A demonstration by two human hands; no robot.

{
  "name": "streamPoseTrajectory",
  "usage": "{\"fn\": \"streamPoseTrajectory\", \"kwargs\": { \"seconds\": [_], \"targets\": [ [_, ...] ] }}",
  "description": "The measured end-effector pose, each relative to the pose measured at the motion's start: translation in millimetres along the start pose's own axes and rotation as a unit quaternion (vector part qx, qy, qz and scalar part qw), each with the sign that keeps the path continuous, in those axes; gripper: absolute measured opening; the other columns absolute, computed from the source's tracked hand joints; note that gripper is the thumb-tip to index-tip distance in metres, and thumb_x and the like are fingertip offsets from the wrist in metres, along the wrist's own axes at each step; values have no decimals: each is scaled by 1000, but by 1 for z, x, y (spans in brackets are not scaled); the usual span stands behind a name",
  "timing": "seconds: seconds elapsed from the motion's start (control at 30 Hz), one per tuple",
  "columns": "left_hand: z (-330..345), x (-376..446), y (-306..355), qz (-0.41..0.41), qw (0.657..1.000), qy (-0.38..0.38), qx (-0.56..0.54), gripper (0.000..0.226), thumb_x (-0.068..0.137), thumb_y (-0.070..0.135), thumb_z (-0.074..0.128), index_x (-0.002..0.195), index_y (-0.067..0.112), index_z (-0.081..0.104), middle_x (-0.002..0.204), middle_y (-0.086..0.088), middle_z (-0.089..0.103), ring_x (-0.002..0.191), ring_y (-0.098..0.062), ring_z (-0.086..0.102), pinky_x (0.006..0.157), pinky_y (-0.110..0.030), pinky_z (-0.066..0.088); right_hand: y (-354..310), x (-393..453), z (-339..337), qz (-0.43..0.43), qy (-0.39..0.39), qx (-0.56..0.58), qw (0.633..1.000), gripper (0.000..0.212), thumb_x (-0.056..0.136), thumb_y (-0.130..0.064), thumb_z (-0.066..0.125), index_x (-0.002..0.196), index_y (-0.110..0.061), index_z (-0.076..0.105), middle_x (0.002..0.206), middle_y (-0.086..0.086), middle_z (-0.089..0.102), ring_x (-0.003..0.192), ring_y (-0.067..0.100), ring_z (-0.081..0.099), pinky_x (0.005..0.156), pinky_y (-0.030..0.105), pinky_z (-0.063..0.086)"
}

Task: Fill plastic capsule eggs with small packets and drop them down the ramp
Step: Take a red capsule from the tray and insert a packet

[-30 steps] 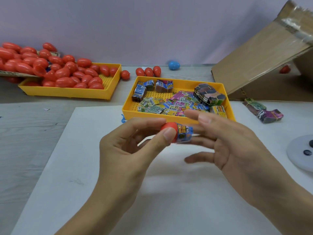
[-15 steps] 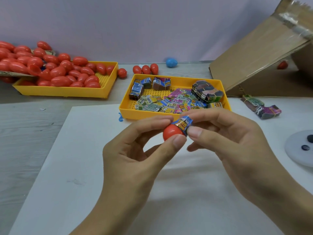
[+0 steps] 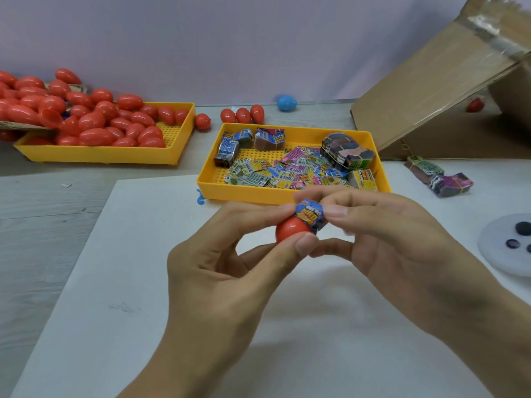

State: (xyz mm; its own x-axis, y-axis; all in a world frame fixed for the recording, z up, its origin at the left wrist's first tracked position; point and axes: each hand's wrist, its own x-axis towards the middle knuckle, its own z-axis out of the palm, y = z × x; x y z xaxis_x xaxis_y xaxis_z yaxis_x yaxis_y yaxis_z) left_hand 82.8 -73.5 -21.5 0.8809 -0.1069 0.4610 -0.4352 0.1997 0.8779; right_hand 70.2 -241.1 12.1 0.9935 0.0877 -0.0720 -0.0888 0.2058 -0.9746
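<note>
My left hand (image 3: 227, 262) grips a red capsule half (image 3: 290, 231) between thumb and fingers, over the white board. A small blue packet (image 3: 311, 215) sticks out of the capsule's top, and my right hand (image 3: 388, 242) pinches that packet with thumb and forefinger. Just beyond my hands, a yellow tray (image 3: 247, 193) holds loose packets and banded bundles. A second yellow tray (image 3: 94, 154) at the back left is heaped with red capsule eggs (image 3: 94, 127). The cardboard ramp (image 3: 431, 90) slopes up at the back right.
Three red eggs (image 3: 243, 114) and a blue egg (image 3: 286, 102) lie by the back wall. Two banded packet bundles (image 3: 436, 179) sit at the ramp's foot. A pale round disc (image 3: 505, 245) with dark buttons lies at the right edge. One red egg (image 3: 474, 104) rests under the ramp.
My right hand went from open fingers beside the capsule to pinching the packet. The capsule has turned so the packet now points upward.
</note>
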Motion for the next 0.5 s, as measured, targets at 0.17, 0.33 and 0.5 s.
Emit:
{"fn": "streamPoseTrajectory", "kwargs": {
  "seconds": [0.17, 0.33, 0.5],
  "targets": [
    [2, 0, 0, -40, 999, 21, -24, 23, 69, 36, 85, 91, 29, 80, 92, 1, 77, 92, -21, 74, 72, -32, 62, 5, 0, 2, -7, 74, 8, 997, 25, 69, -27, 72, 93, -21, 77, 96, 2, 74, 85, 12, 69, 58, 26, 54],
    [4, -1, -3, -67, 995, 64, -41, 31, 63, 36, 89, 92, 32, 80, 90, -1, 78, 86, -20, 75, 75, -33, 61, 11, -2, 13, 27, 86, -56, 994, 37, 71, -59, 72, 78, -22, 77, 77, -3, 68, 67, 10, 61, 42, 24, 42],
    [5, -3, -6, -45, 997, 51, -42, 33, 68, 17, 81, 101, 22, 80, 101, -8, 71, 96, -21, 72, 76, -20, 57, 13, -7, 21, 39, 70, -57, 995, 36, 77, -53, 72, 73, -18, 78, 70, -3, 66, 62, 8, 60, 40, 22, 38]
  ]
}}
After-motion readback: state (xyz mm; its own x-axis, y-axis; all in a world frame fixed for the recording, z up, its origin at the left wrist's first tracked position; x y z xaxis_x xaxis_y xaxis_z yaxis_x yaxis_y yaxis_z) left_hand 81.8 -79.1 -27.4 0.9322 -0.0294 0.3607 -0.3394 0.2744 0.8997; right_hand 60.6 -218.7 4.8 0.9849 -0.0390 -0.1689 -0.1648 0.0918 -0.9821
